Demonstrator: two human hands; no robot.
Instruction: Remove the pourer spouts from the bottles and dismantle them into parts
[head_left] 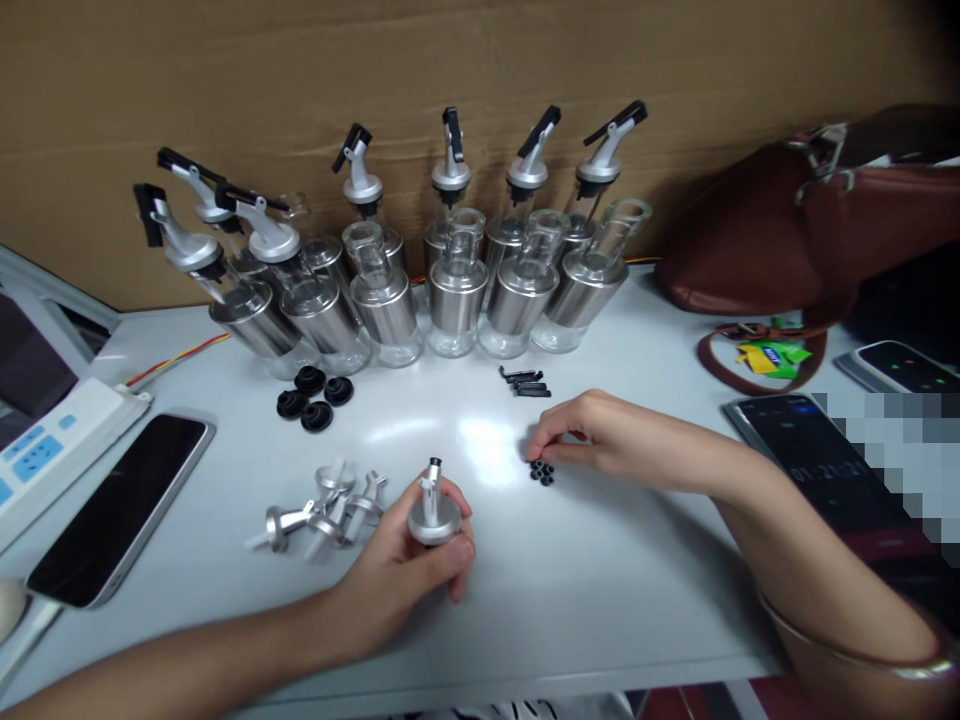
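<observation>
My left hand (424, 560) is closed around a silver bottle pour spout (435, 515), which points upward and has a small black tip. My right hand (574, 435) reaches down to a little cluster of small black caps (543, 473), its thumb and fingertips drawn together at the cluster's edge. Whatever lies between those fingertips is too small to make out. Left of my left hand lies a heap of silver pour spouts (330, 520) with pale plastic stems. Several black rubber stoppers (313, 400) sit further back, and thin black levers (525, 383) lie behind my right hand.
Glass bottles with steel sleeves (457, 290) stand in rows along the cardboard (480, 60), some fitted with spouts. A phone (124, 510) and a power strip (45, 450) are at left. At right are a brown bag (750, 230), snack wrapper (772, 358) and timer phone (795, 450).
</observation>
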